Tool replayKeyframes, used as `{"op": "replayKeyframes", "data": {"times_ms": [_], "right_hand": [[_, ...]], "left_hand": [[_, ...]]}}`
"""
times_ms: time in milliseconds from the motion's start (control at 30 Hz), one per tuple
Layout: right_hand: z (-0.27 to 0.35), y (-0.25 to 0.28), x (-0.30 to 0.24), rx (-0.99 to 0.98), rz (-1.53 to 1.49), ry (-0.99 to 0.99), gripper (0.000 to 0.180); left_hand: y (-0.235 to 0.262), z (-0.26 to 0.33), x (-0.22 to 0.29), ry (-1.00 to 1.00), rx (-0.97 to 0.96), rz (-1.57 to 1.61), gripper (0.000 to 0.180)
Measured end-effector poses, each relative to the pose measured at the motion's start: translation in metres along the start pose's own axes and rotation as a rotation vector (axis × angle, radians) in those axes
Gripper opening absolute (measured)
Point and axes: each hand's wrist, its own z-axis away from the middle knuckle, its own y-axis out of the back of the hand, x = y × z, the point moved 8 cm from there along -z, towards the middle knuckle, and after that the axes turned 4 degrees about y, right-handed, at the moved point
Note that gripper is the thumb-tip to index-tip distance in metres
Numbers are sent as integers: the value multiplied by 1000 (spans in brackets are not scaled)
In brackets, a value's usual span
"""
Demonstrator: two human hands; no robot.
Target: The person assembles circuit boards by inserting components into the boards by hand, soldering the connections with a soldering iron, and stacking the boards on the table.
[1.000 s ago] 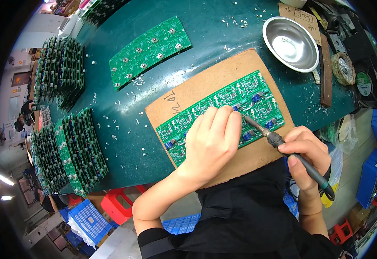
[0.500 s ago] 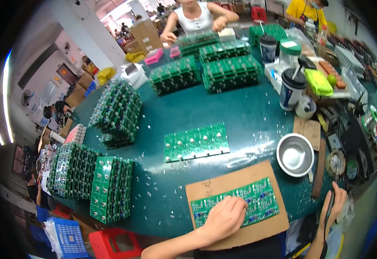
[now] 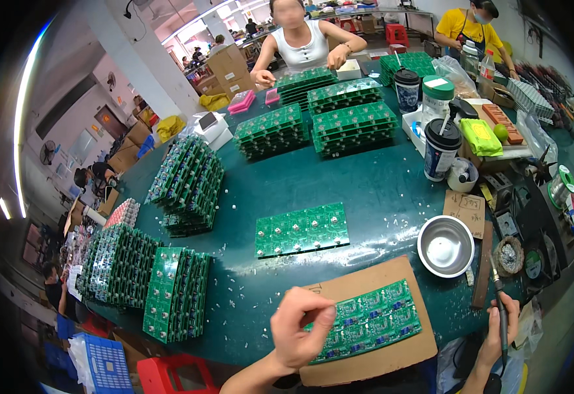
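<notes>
A green circuit board [image 3: 375, 322] with small blue parts lies on a flat piece of cardboard [image 3: 402, 276] close in front of me. Over its left end is my left hand [image 3: 303, 325], closed, with thumb and index finger pinched; whatever the fingers hold, if anything, is hidden. At the right, my right hand [image 3: 497, 335] grips a soldering iron [image 3: 499, 295] like a pen, its tip pointing up and away beside a round dish [image 3: 509, 255]. Farther off, a second green board [image 3: 303, 230] with several small silvery parts rests on the dark green table [image 3: 254, 289].
Stacks of boards stand at the left [image 3: 175, 292] and the back [image 3: 356, 128]. Right of the cardboard are a steel bowl [image 3: 446, 246], a brown strip [image 3: 482, 269], a lidded cup [image 3: 442, 148] and a solder spool [image 3: 561, 187]. Opposite sits a person in white [image 3: 300, 49].
My left hand has shifted left and lifted, uncovering more of the board. The soldering iron in my right hand now shows more plainly, pointing upward. The whole view has tilted up slightly.
</notes>
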Motion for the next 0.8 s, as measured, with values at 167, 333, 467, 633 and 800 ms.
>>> {"op": "replayKeyframes", "data": {"times_ms": [167,333,467,633,800], "right_hand": [[10,-27,-21,-92,-273,89,23],[25,-47,-42,-241,-400,164,19],[35,-60,-42,-318,-354,113,13],[42,-67,-39,-379,-347,77,12],[45,-74,-36,-427,-326,65,12]], "left_hand": [[-26,-2,-24,179,-144,104,11],[-61,-6,-32,402,-249,211,13],[-107,3,-30,-78,-431,-177,12],[-123,16,-48,-10,-522,-300,15],[-125,21,-49,-25,-510,-300,16]]}}
